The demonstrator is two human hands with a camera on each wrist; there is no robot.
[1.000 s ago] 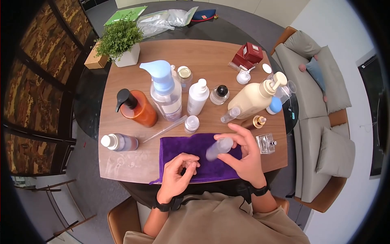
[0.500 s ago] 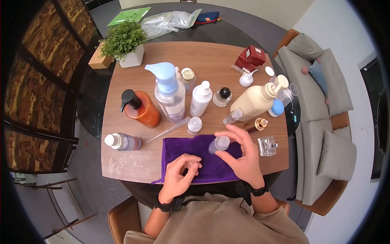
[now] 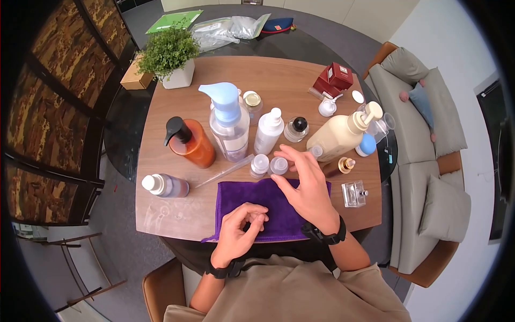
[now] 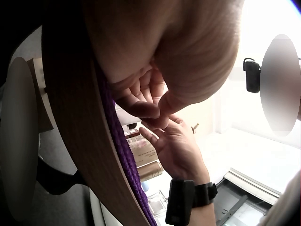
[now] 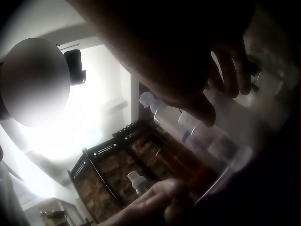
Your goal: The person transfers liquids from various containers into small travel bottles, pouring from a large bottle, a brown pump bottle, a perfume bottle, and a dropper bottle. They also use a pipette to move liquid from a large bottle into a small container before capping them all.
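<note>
My right hand (image 3: 310, 188) reaches past the back edge of a purple cloth (image 3: 249, 185). Its thumb and fingers bracket a small clear bottle (image 3: 278, 165) with a frosted top, upright right beside a similar small bottle (image 3: 260, 163). The right wrist view is dark there, with the thumb (image 5: 204, 113) in front of a large clear bottle. My left hand (image 3: 240, 231) hovers over the near part of the cloth, fingers loosely curled and nothing visible in them. In the left wrist view its thumb meets the forefinger.
Behind the small bottles stand an orange pump bottle (image 3: 197, 147), a blue-topped pump bottle (image 3: 230, 131), a white bottle (image 3: 268, 131) and a cream pump bottle (image 3: 335, 137). A clear tube (image 3: 225, 170) lies left. A square glass bottle (image 3: 353, 194) sits right of the cloth.
My right hand has moved forward and slightly left with the small clear bottle, from above the cloth to beside the similar bottle. The left hand has stayed in place.
</note>
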